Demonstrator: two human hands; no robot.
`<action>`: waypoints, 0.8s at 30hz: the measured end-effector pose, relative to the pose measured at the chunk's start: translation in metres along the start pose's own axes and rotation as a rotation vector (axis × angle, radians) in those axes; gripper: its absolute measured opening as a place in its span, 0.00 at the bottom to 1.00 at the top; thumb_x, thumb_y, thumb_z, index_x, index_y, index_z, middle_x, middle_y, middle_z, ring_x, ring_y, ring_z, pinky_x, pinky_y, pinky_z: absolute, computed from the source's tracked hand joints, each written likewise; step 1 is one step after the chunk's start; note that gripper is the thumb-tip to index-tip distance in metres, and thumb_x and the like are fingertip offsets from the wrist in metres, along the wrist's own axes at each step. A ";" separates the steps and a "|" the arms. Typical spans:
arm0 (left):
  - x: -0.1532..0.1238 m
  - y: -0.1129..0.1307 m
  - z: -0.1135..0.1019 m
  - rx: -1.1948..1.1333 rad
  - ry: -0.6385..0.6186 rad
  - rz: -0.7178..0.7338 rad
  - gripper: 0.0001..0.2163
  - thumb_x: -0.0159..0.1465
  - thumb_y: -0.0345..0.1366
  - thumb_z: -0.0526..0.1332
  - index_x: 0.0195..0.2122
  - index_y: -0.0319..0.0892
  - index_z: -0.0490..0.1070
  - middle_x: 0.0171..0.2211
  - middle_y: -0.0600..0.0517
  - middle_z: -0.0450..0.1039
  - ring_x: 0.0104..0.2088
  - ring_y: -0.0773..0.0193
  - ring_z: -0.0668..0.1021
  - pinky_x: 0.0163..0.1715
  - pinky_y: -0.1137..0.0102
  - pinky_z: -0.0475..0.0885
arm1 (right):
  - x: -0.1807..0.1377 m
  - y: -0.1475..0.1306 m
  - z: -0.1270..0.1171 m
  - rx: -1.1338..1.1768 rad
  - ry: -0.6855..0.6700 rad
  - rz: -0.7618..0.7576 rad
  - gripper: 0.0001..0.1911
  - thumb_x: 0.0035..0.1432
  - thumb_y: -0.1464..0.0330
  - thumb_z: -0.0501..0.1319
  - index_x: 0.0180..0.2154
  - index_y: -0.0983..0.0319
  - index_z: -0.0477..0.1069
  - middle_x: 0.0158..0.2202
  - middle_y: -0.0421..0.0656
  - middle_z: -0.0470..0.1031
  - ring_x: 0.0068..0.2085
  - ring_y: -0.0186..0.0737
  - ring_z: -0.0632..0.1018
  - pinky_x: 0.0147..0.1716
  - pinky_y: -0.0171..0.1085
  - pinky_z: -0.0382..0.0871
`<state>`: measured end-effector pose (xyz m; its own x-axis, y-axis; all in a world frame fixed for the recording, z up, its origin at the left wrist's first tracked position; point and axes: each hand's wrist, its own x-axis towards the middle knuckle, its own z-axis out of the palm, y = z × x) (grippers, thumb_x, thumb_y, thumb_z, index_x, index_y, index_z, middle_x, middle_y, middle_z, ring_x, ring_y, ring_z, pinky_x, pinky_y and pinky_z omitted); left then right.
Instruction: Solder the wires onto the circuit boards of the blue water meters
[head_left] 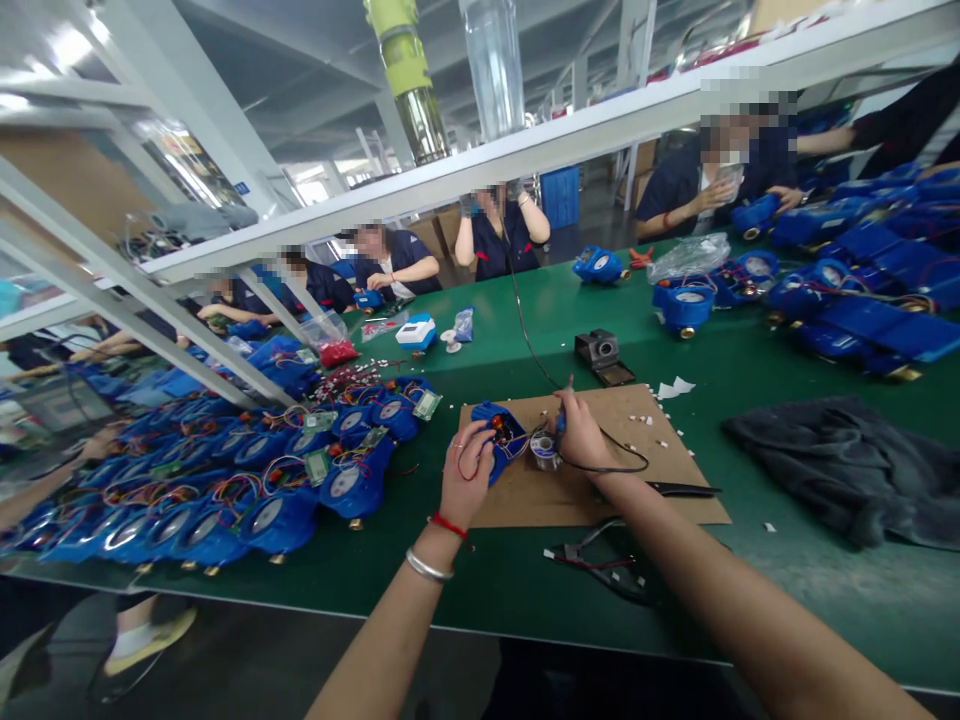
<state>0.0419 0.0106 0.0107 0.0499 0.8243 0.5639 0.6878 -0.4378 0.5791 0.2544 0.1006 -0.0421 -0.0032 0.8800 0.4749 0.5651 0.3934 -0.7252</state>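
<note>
My left hand is closed on the side of a blue water meter with exposed wires inside. The meter rests on a brown cardboard sheet. In my right hand is a soldering iron with a blue grip and a black cord. A spool of solder wire lies between my hands, right of the meter. Just where the iron's tip points cannot be made out. Pliers and black tweezers lie near my right forearm.
Rows of blue water meters with loose wires fill the left side. A soldering iron stand sits behind the cardboard. At right are a dark cloth and more meters. A shelf crosses overhead; several people sit opposite.
</note>
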 end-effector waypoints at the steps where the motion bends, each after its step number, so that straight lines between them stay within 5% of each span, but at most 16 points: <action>1: -0.004 -0.005 0.000 0.079 -0.005 0.031 0.13 0.68 0.35 0.53 0.51 0.45 0.72 0.56 0.45 0.67 0.58 0.55 0.69 0.60 0.55 0.61 | 0.003 0.001 0.005 0.005 0.002 -0.010 0.20 0.60 0.69 0.54 0.54 0.65 0.64 0.47 0.56 0.68 0.44 0.52 0.74 0.44 0.50 0.70; 7: -0.014 -0.027 0.005 0.258 -0.075 0.094 0.18 0.69 0.35 0.50 0.59 0.47 0.65 0.61 0.44 0.63 0.61 0.54 0.66 0.61 0.53 0.60 | 0.001 0.005 0.018 0.066 0.034 -0.084 0.22 0.59 0.72 0.54 0.56 0.62 0.63 0.45 0.51 0.67 0.42 0.47 0.73 0.46 0.49 0.70; 16: -0.012 -0.039 0.012 0.231 -0.017 0.099 0.19 0.69 0.34 0.51 0.60 0.46 0.64 0.60 0.44 0.63 0.60 0.54 0.66 0.60 0.54 0.59 | -0.010 -0.017 0.006 0.125 0.080 -0.132 0.23 0.61 0.72 0.53 0.58 0.58 0.60 0.45 0.48 0.67 0.45 0.46 0.72 0.49 0.48 0.68; 24: -0.010 -0.035 0.020 0.242 0.002 0.040 0.19 0.69 0.33 0.50 0.60 0.47 0.65 0.60 0.44 0.64 0.58 0.53 0.68 0.59 0.53 0.60 | -0.056 -0.019 -0.013 0.138 0.151 -0.085 0.23 0.63 0.70 0.53 0.59 0.58 0.59 0.46 0.49 0.68 0.46 0.46 0.73 0.49 0.49 0.69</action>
<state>0.0314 0.0250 -0.0267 0.0797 0.8074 0.5846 0.8389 -0.3711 0.3981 0.2544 0.0400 -0.0487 0.0833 0.7962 0.5992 0.4498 0.5065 -0.7356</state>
